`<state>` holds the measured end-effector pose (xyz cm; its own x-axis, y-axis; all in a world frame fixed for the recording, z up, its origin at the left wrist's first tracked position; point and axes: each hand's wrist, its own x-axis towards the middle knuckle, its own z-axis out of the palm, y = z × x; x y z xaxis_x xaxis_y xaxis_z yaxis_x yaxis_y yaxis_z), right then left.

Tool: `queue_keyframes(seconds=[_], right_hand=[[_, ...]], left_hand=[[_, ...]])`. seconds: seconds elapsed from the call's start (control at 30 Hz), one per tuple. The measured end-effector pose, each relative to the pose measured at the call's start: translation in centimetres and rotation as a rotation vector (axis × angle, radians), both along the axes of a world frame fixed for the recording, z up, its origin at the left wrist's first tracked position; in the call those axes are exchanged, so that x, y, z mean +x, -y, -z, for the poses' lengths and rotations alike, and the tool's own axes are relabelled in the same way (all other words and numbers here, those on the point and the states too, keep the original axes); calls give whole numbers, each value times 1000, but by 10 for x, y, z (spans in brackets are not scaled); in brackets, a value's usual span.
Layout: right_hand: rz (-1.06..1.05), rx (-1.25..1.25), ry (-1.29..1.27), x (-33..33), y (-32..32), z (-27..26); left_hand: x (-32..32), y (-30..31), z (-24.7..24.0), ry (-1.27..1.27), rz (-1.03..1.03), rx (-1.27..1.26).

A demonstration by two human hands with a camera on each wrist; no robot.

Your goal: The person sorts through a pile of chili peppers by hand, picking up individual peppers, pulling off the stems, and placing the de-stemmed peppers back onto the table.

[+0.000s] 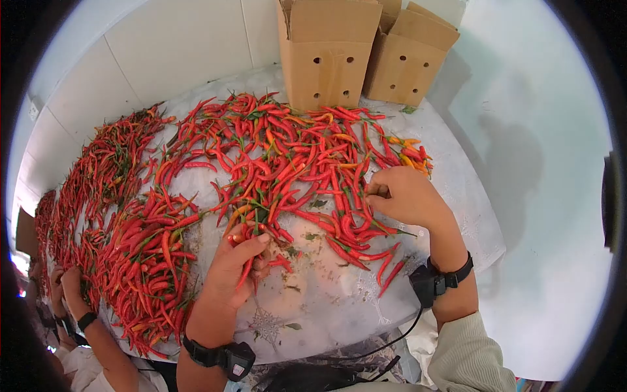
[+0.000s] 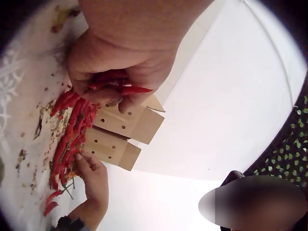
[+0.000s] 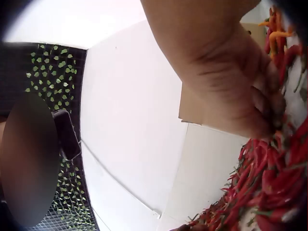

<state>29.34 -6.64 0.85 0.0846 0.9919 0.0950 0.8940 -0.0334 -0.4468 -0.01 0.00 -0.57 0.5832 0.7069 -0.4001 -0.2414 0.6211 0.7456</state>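
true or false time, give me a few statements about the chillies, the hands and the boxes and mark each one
1. The left hand grips a bunch of red chillies. True.
2. The right hand lies flat on bare table. False: its curled fingers pinch chillies at the pile's edge.
3. Two cardboard boxes stand behind the pile. True.
4. The boxes are taped shut. False: their top flaps stand open.
5. Only one person's hands show. False: another person's hand is at the pile's left end.
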Motion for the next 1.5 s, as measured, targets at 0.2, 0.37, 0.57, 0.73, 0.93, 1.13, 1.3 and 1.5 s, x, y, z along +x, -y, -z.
queue_keyframes(seconds=[0.2, 0.37, 0.57, 0.73, 0.93, 1.13, 1.3, 1.5], right_hand=[[-100, -45, -86, -34, 3, -14], [-42, -27, 321, -58, 12, -13], [-78, 51, 81, -55, 9, -16], [-153, 210, -173, -67, 1, -6], [-144, 60, -789, -113, 6, 8], [-276, 205, -492, -105, 3, 6], [-81, 203, -43, -85, -1, -1], [-103, 32, 147, -78, 1, 4]], left_hand=[[-2, -3, 0, -23, -35, -30], [-3, -4, 4, -40, -18, -22], [-1, -2, 1, -19, 28, -33], [0, 2, 1, -43, 70, 71], [8, 10, -1, -39, 91, 176], [1, 3, 5, -24, 69, 161], [-3, 1, 3, 19, 49, 143], [-1, 4, 0, -121, 25, 247]])
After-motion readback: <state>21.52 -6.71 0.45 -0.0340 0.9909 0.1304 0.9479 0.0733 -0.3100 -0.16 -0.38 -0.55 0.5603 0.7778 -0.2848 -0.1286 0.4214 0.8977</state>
